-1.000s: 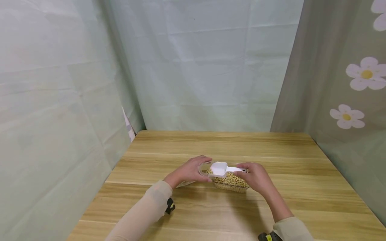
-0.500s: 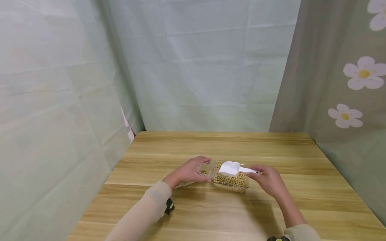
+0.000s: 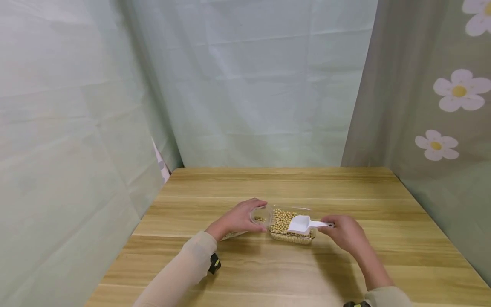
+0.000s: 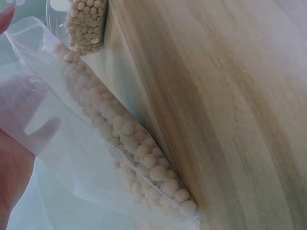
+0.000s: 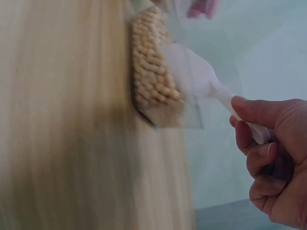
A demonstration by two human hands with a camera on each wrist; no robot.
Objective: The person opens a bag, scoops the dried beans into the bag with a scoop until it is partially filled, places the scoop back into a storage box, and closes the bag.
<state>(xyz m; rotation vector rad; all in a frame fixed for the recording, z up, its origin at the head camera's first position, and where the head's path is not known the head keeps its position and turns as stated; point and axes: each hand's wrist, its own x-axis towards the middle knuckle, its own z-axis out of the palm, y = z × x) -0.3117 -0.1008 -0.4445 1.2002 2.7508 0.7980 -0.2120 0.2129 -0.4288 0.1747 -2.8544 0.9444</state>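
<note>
My left hand grips a clear plastic bag near its mouth and holds the mouth spread toward the right. Soybeans lie along the bag's lower side, which slopes down to the table. Between thumb and fingers of my right hand is the handle of a white scoop. Its bowl hangs over the right part of a clear rectangular container, and no beans show in it. More soybeans fill the container, which stands just right of the bag's mouth.
Both the container and the bag rest on a wood-grain table. Pale curtains hang behind and to the left; a flowered curtain hangs on the right. A dark wrist device sits at the left sleeve.
My right hand has drawn the scoop away from the bag's mouth, rightward and then down over the container. Beans visible near the scoop's tip earlier are gone from view. The left hand stays put.
</note>
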